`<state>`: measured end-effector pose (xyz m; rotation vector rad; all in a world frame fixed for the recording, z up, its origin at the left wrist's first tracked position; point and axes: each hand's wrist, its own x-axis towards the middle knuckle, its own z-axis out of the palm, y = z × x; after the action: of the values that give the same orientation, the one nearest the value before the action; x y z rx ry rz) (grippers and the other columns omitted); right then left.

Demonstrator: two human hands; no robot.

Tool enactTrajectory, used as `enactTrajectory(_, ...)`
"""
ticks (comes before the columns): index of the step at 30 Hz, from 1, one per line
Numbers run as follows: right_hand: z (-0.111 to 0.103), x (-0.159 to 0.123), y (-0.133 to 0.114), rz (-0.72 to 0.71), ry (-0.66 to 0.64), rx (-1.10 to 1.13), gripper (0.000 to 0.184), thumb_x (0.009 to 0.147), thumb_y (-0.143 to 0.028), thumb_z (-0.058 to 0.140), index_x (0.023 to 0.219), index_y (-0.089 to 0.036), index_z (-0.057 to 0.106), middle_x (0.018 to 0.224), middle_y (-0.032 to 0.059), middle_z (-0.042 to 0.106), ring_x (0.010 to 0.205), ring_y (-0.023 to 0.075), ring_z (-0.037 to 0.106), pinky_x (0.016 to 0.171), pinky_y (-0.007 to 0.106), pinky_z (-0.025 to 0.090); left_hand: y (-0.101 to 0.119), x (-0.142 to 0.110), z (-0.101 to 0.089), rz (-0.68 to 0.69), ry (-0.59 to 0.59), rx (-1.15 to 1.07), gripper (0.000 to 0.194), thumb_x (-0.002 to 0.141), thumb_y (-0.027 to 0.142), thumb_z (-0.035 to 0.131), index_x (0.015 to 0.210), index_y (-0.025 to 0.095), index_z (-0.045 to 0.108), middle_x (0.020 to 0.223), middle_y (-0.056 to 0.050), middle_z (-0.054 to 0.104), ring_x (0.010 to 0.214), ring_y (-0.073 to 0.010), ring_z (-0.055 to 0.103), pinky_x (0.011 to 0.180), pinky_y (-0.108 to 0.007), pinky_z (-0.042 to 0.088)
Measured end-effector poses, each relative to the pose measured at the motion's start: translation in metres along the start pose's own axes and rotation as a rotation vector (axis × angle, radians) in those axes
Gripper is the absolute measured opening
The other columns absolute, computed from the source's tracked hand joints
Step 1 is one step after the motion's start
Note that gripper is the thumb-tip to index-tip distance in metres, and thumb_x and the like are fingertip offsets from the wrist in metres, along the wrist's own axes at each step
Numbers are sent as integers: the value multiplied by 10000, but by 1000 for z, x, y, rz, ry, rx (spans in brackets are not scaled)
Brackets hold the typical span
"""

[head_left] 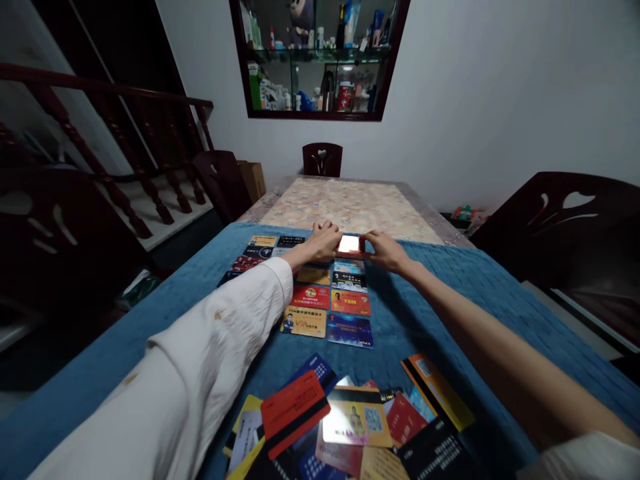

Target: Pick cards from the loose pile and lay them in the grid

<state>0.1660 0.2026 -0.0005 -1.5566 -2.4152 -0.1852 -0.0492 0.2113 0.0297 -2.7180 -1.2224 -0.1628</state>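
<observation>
At the far end of the laid-out cards, a plastic card (351, 245) with a bright white glare and a reddish edge sits between my hands. My left hand (325, 241) is closed at its left edge, the fingertips partly hidden. My right hand (385, 251) pinches the right edge. Nearer me lie two columns of cards, among them a red-orange YSM card (350, 303), a gold VIP card (304, 322) and a dark blue card (350, 331). Another group of cards (259, 252) lies left, partly behind my left arm.
A loose, overlapping pile of cards, with a red card (295, 412) and a gold card (356, 417) on top, lies close to me. A blue cloth (425, 320) covers the table's near part. Dark chairs (565, 220) stand around the table (345, 200).
</observation>
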Motion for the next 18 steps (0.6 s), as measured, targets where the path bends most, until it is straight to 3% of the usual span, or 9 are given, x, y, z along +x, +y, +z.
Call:
enactTrajectory(7,10,10,7,34,-114,6,318,847,-301,640,1138,-180,686,1132,122,688,964,231,639,766,275,463,-5,14,16,16,-54,-26,195,837,185,574,998,142,678,1204,-170,610,1216,-350,422,973,-540,343)
enactTrajectory(18,19,24,14,51,-235,8,305,817,-260,648,1105,-196,727,1057,98,747,932,228,674,747,255,468,-5,25,25,11,-129,-57,200,739,40,556,856,123,695,1106,-190,674,1213,-379,454,1000,-605,315)
